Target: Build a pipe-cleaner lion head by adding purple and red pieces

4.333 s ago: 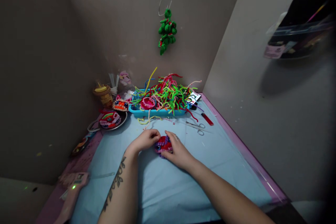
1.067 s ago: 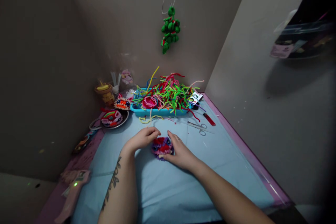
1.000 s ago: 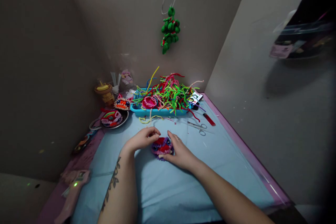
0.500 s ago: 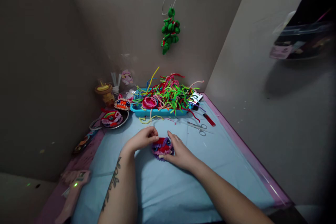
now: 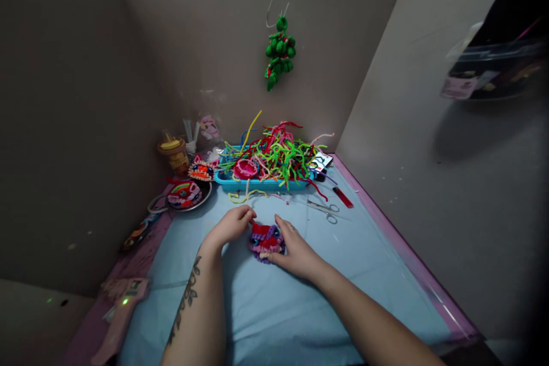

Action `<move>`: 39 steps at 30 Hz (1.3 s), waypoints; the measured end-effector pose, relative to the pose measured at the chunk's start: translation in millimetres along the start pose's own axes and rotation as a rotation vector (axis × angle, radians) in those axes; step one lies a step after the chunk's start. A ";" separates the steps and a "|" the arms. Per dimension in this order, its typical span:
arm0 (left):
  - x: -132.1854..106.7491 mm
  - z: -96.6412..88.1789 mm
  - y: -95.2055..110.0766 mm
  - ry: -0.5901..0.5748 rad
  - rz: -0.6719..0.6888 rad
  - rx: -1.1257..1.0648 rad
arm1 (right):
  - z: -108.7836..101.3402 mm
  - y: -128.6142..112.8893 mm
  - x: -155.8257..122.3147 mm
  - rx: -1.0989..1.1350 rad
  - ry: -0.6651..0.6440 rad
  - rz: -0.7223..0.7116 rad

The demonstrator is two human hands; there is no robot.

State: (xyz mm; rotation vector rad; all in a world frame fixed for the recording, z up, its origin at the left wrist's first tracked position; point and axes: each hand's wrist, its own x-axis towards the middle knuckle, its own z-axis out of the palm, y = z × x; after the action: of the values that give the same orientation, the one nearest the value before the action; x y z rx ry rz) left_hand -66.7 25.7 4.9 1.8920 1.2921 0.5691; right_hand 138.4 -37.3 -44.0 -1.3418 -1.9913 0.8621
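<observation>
A small face-like figure of fuzzy pipe cleaners, red, purple and pink with blue eyes, rests on the blue cloth. My right hand grips it from the right, thumb at the lower edge and fingers along the upper right. At its upper left, my left hand is closed in a pinch on a red pipe cleaner that rises from the figure's top. The very tip of that pipe cleaner is hidden by my fingers.
Beyond my hands stands a blue tray heaped with colourful pipe cleaners. Scissors and a red-handled tool lie right of it. At left are a metal dish holding a rainbow figure, a drink cup and a pink glue gun.
My left hand has shifted slightly left and up from the figure, and the red pipe cleaner now shows stretched toward its fingers. The right hand keeps its grip.
</observation>
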 end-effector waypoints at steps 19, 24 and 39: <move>6.8 -3.4 -9.8 0.297 -0.094 -0.002 | 4.9 2.2 3.7 -0.019 0.125 0.043; 2.9 4.2 -7.1 0.108 -0.111 0.118 | -0.2 11.7 7.1 0.110 0.102 0.062; 1.5 0.4 -8.2 0.128 -0.265 0.377 | -22.4 12.1 9.8 0.304 0.309 -0.077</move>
State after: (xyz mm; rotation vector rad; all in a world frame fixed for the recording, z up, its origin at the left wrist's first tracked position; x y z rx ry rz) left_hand -70.6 28.5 -1.9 1.9557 1.8030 0.3281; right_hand 159.1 -20.4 -38.4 -1.1391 -1.5925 0.8268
